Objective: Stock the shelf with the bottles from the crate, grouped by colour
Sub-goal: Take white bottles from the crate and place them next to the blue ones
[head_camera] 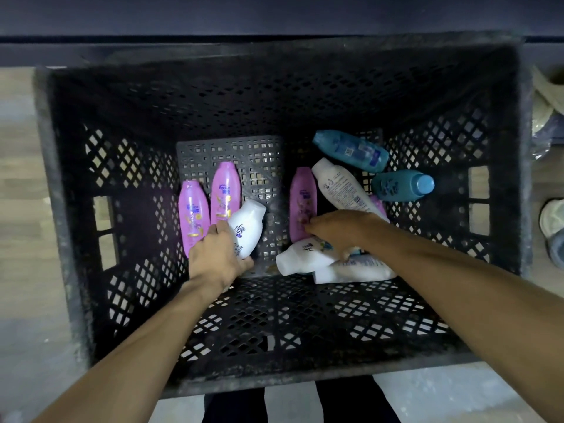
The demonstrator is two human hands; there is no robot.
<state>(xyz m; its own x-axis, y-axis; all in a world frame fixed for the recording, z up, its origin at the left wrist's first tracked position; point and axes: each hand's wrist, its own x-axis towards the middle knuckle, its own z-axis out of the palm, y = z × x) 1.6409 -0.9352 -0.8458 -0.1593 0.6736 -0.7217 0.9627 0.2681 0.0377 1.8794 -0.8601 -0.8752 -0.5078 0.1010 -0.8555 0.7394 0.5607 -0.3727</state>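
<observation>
Presently both my arms reach down into the black lattice crate, which fills most of the frame. My left hand grips a white bottle just left of centre, fingers curled round its lower body, cap pointing up-right. Beside it, at centre-left, lie two pink bottles, side by side. My right hand, at centre-right, rests with fingertips on a third pink bottle; whether it grasps it I cannot tell, as the fingers are partly hidden. Three more white bottles lie around that hand. Two teal bottles lie at upper right of the crate floor.
</observation>
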